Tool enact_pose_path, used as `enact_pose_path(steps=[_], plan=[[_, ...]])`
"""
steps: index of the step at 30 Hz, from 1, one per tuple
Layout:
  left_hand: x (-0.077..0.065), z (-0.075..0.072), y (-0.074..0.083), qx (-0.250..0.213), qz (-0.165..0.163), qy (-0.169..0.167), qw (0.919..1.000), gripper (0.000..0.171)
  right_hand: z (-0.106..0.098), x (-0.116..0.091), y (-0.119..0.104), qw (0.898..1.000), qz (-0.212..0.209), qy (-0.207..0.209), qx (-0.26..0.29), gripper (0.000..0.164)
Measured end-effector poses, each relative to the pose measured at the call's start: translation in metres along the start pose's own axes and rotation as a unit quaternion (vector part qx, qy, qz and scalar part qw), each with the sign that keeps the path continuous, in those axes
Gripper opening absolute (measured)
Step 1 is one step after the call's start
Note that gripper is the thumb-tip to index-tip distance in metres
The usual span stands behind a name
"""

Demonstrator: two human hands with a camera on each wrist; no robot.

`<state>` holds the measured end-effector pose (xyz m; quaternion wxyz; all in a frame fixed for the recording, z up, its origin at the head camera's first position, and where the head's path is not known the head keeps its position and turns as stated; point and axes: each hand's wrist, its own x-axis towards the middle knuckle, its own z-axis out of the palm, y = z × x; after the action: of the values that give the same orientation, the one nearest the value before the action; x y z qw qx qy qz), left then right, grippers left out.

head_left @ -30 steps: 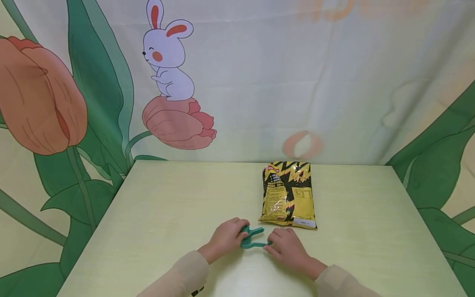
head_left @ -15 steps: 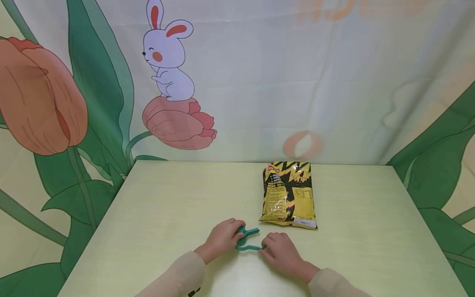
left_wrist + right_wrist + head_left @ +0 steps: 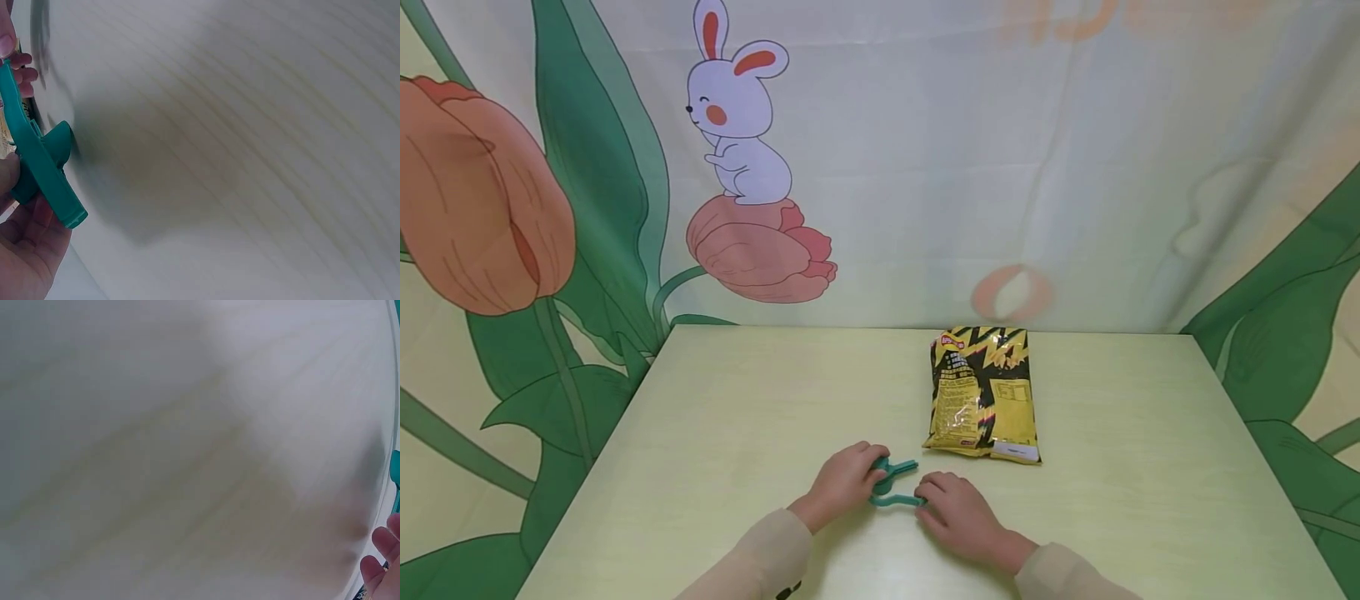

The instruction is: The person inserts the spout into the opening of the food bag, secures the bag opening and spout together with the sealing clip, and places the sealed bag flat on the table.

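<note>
Between the two hands is a teal plastic bag clip (image 3: 883,482) (image 3: 47,165), its two arms spread apart. My left hand (image 3: 842,481) grips the clip's thick end, thumb and fingers bent around it in the left wrist view. At the free end of the nearer arm, my right hand (image 3: 961,515) pinches the tip between thumb and fingers. A stubby round part juts from the clip's side. In the right wrist view, only some fingertips (image 3: 386,545) and a sliver of teal show at the right edge.
A yellow and black snack bag (image 3: 983,396) lies flat on the pale table (image 3: 760,392), just beyond the hands. Behind the table's far edge hangs a printed cloth (image 3: 910,167) with a rabbit and tulips.
Both hands have shifted a little left and towards the person, carrying the clip with them. The clip's arms stay apart, and the snack bag has not moved.
</note>
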<state>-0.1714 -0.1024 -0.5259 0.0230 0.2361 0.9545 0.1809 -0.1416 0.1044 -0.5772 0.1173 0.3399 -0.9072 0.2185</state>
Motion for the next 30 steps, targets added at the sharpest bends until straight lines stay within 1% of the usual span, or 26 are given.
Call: enact_pose_path(steps=[3, 9, 13, 18, 21, 26, 30], plan=[[0.0, 0.001, -0.002, 0.003, -0.001, 0.001, 1.0, 0.024, 0.001, 0.0, -0.001, 1.0, 0.001, -0.006, -0.001, 0.025], [-0.001, 0.001, -0.006, 0.01, 0.001, 0.003, 0.9999, 0.024, 0.0, 0.0, -0.006, 0.999, 0.024, -0.036, 0.012, 0.039], [-0.001, 0.001, -0.006, 0.015, 0.004, 0.003, 0.9999, 0.024, -0.003, 0.002, -0.01, 0.999, 0.017, -0.042, 0.016, 0.044], [-0.003, -0.001, -0.006, 0.019, 0.01, 0.009, 0.9997, 0.024, -0.004, 0.004, -0.014, 0.997, 0.018, -0.067, 0.025, 0.046], [-0.004, -0.002, -0.006, 0.022, 0.009, 0.012, 0.9997, 0.024, -0.002, 0.005, -0.013, 0.997, 0.021, -0.078, 0.016, 0.047], [-0.005, -0.003, -0.006, 0.025, 0.011, 0.009, 0.9996, 0.024, 0.003, 0.006, -0.012, 0.997, 0.012, -0.074, 0.012, 0.046], [-0.005, -0.004, -0.004, 0.02, 0.004, 0.005, 0.9998, 0.025, 0.007, 0.007, -0.011, 0.997, 0.003, -0.071, 0.011, 0.042]])
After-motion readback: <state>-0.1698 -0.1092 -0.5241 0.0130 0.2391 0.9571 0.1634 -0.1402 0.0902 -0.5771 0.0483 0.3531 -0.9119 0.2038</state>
